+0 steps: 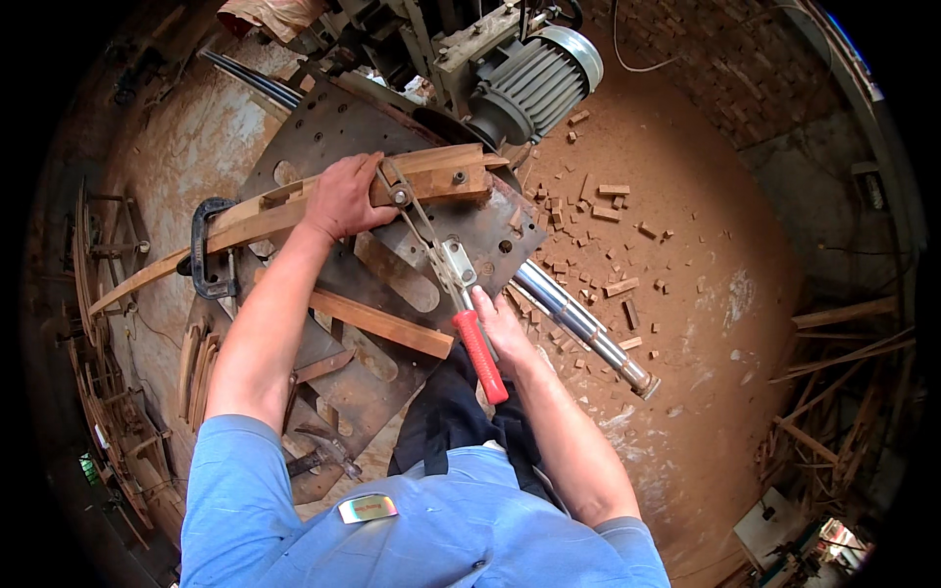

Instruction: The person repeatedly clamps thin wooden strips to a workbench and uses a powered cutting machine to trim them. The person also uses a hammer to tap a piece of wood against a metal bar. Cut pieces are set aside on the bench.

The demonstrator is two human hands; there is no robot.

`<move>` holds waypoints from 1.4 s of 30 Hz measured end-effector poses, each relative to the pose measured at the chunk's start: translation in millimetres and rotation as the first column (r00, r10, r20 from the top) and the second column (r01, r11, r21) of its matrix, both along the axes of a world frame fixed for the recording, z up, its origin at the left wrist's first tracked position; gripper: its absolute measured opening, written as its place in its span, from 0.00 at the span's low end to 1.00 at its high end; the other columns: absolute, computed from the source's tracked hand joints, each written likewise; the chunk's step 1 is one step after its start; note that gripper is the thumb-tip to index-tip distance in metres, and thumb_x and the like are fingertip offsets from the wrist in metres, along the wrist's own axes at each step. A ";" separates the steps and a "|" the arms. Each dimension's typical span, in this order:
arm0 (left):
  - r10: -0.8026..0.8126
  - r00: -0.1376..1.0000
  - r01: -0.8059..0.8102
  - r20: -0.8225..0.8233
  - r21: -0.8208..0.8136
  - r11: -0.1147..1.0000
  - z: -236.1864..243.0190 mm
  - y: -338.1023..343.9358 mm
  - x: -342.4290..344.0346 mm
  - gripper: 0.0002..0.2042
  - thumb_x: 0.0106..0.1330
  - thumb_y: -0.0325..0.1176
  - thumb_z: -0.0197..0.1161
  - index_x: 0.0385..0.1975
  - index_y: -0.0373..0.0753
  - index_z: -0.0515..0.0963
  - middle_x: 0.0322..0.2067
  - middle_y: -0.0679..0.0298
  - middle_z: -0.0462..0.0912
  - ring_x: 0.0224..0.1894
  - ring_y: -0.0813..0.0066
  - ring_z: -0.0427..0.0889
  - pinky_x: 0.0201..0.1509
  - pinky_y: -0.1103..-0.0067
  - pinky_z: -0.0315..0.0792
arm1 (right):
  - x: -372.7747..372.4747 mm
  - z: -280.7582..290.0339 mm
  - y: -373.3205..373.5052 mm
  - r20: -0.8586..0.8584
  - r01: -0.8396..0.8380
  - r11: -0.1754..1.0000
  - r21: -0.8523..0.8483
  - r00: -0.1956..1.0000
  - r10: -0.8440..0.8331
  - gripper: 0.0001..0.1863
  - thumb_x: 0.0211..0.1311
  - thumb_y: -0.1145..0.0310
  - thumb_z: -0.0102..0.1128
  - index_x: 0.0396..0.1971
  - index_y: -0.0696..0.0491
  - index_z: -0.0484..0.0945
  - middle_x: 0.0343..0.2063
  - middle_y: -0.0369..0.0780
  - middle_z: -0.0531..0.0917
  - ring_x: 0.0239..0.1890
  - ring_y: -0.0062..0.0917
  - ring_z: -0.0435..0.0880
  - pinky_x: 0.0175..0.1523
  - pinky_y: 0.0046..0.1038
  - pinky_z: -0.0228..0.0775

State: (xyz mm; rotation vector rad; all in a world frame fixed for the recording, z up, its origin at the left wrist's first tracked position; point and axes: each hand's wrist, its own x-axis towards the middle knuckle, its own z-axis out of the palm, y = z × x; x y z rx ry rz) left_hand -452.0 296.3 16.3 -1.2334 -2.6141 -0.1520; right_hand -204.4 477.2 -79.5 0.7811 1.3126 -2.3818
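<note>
My left hand [345, 201] lies over a long curved wooden piece [257, 223], its fingers wrapped across the wood beside the clamp's metal arm. The piece rests with a wooden jig block [451, 181] on a dark metal machine table [510, 220]. A toggle clamp with a red handle [479, 358] reaches from the block toward me. My right hand [502, 328] is against the clamp's near end, thumb along its metal part; the other fingers are mostly hidden beneath it. A black C-shaped clamp [206, 250] straddles the curved piece farther left.
An electric motor [537, 83] stands at the far side. Polished steel rods [588, 333] stick out right of the table. Offcuts [606, 211] litter the dusty floor. A loose wooden strip [387, 323] and a hammer [328, 446] lie nearer me. Scrap wood [833, 392] is piled at right.
</note>
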 end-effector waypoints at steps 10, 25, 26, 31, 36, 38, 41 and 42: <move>0.012 1.000 -0.012 0.009 -0.019 1.000 -2.5 -0.6 -4.3 0.37 0.43 0.51 0.72 0.54 0.36 0.75 0.47 0.55 0.80 0.49 0.56 0.79 0.55 0.68 0.74 | -2.0 -14.0 -2.4 -0.111 0.035 0.995 0.090 0.993 -0.025 0.40 0.68 0.40 0.52 0.59 0.64 0.64 0.41 0.41 0.80 0.36 0.21 0.79 0.41 0.24 0.75; 0.050 0.998 -0.051 -0.025 -0.040 0.998 -4.6 -1.0 -0.3 0.37 0.42 0.50 0.72 0.53 0.35 0.76 0.46 0.55 0.80 0.49 0.57 0.79 0.55 0.69 0.74 | -7.5 -8.1 -1.3 -0.087 0.004 0.999 0.045 0.996 0.000 0.39 0.68 0.40 0.53 0.59 0.63 0.63 0.39 0.40 0.80 0.36 0.21 0.79 0.41 0.24 0.76; 0.048 0.999 -0.048 -0.018 -0.038 0.998 -4.3 -1.2 -1.0 0.36 0.42 0.50 0.72 0.53 0.35 0.75 0.46 0.55 0.80 0.49 0.57 0.79 0.55 0.68 0.74 | -8.1 -7.7 -0.9 -0.077 -0.003 1.000 0.031 0.997 0.005 0.39 0.68 0.40 0.54 0.60 0.63 0.63 0.40 0.40 0.80 0.36 0.21 0.79 0.42 0.24 0.75; 0.000 1.000 0.000 0.000 -0.002 1.000 -5.3 -3.7 -3.5 0.35 0.44 0.48 0.72 0.53 0.35 0.75 0.45 0.54 0.80 0.49 0.55 0.79 0.55 0.67 0.74 | -4.9 2.3 -4.9 -0.060 0.029 0.999 0.045 0.998 -0.027 0.37 0.70 0.42 0.51 0.58 0.63 0.64 0.39 0.40 0.80 0.38 0.21 0.79 0.44 0.24 0.75; 0.015 0.998 -0.015 0.058 -0.001 1.000 -1.0 0.5 -1.3 0.36 0.44 0.49 0.73 0.53 0.34 0.75 0.47 0.53 0.80 0.49 0.54 0.79 0.55 0.66 0.73 | -2.4 11.3 -0.7 -0.045 0.007 0.997 0.074 0.999 -0.004 0.33 0.72 0.41 0.47 0.55 0.59 0.68 0.36 0.38 0.79 0.35 0.21 0.77 0.40 0.24 0.72; 0.007 0.998 -0.007 0.056 0.001 1.000 2.0 0.9 0.2 0.38 0.43 0.51 0.74 0.53 0.33 0.75 0.47 0.52 0.80 0.48 0.54 0.79 0.55 0.66 0.73 | -1.2 20.2 1.5 -0.014 -0.003 0.997 0.078 1.000 0.005 0.32 0.72 0.42 0.47 0.56 0.59 0.68 0.36 0.37 0.79 0.35 0.21 0.76 0.40 0.24 0.72; -0.015 0.999 0.014 0.044 0.020 1.000 3.0 1.8 2.5 0.38 0.43 0.52 0.74 0.53 0.33 0.75 0.46 0.52 0.80 0.48 0.54 0.79 0.55 0.66 0.73 | 2.2 20.1 1.4 0.010 -0.002 0.998 0.061 1.000 0.002 0.32 0.73 0.45 0.47 0.59 0.59 0.65 0.44 0.39 0.77 0.42 0.22 0.74 0.49 0.25 0.69; -0.025 0.998 0.023 0.050 0.036 0.999 4.3 2.3 3.9 0.38 0.42 0.51 0.75 0.53 0.33 0.75 0.46 0.52 0.80 0.48 0.54 0.79 0.55 0.66 0.73 | 3.8 16.3 5.5 0.016 -0.023 0.999 0.026 1.000 0.023 0.34 0.73 0.46 0.49 0.63 0.60 0.61 0.51 0.41 0.75 0.49 0.24 0.73 0.56 0.27 0.67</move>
